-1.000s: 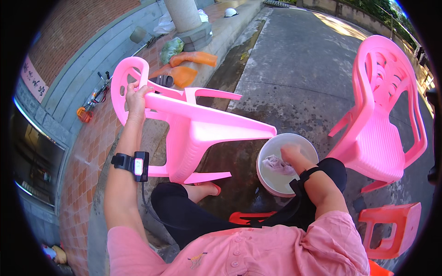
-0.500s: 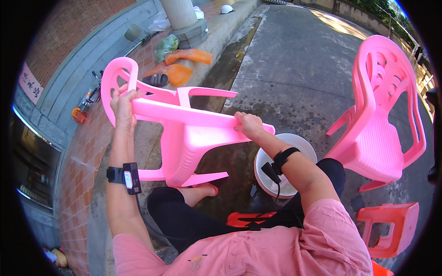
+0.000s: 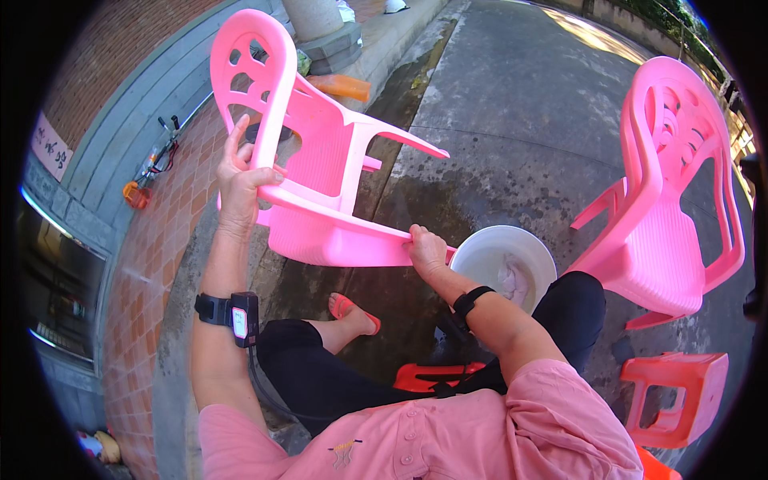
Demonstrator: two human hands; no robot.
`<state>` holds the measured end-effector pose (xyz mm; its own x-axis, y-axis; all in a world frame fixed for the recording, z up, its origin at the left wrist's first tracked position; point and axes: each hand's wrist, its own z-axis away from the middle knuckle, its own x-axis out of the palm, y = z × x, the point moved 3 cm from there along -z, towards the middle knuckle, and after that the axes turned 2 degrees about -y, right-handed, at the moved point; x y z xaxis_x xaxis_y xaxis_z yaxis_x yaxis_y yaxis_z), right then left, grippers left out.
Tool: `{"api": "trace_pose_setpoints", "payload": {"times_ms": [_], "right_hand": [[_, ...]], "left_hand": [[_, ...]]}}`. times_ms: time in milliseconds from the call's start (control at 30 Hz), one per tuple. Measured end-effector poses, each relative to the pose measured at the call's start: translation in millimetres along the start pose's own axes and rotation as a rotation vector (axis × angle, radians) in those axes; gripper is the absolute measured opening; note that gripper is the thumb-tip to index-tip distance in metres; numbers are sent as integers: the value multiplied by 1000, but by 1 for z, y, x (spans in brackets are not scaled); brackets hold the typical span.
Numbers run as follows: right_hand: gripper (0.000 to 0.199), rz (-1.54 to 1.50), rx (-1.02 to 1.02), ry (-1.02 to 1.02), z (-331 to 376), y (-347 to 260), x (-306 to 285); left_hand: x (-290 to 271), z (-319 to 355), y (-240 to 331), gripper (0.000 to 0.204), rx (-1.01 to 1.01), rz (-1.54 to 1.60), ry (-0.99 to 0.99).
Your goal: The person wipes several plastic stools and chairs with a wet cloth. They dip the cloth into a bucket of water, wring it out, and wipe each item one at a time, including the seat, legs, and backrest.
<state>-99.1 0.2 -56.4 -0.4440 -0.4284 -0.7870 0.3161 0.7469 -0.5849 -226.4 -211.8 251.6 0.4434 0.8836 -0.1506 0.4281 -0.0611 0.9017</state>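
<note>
A pink plastic armchair (image 3: 316,172) hangs tilted in front of me, its cut-out backrest up at the left and its legs pointing right. My left hand (image 3: 240,188) is closed round the frame where the backrest runs into the armrest. Farther right, my right hand (image 3: 430,250) grips the near front leg close to its end. Just beyond that hand stands a white bucket (image 3: 476,258) with a pale wet cloth (image 3: 513,282) inside. The far parts of the chair are partly hidden behind its frame.
A second pink armchair (image 3: 652,248) stands upright on the right, with a red plastic stool (image 3: 680,400) nearer me. Orange pieces (image 3: 340,86) lie by a column (image 3: 310,20) at the far left. Under me is a red seat (image 3: 420,376). The concrete ground (image 3: 512,104) has wet patches.
The chair has been turned so its backrest rises and its seat now faces up and away. My left hand has moved up and right with it; my right hand has shifted slightly down.
</note>
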Motion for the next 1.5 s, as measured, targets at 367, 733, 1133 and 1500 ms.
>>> {"api": "trace_pose_setpoints", "payload": {"times_ms": [367,733,1133,1500], "right_hand": [[18,85,-368,-335,90,-8,26],[21,-182,-223,-507,118,12,-2],[30,445,381,-495,145,242,-26],[28,192,290,-822,148,212,-18]], "left_hand": [[22,56,19,89,-225,-276,-237],[122,111,-36,59,-194,-329,-320],[140,83,-73,52,167,-581,-357],[104,39,-104,51,91,-638,-396]]}}
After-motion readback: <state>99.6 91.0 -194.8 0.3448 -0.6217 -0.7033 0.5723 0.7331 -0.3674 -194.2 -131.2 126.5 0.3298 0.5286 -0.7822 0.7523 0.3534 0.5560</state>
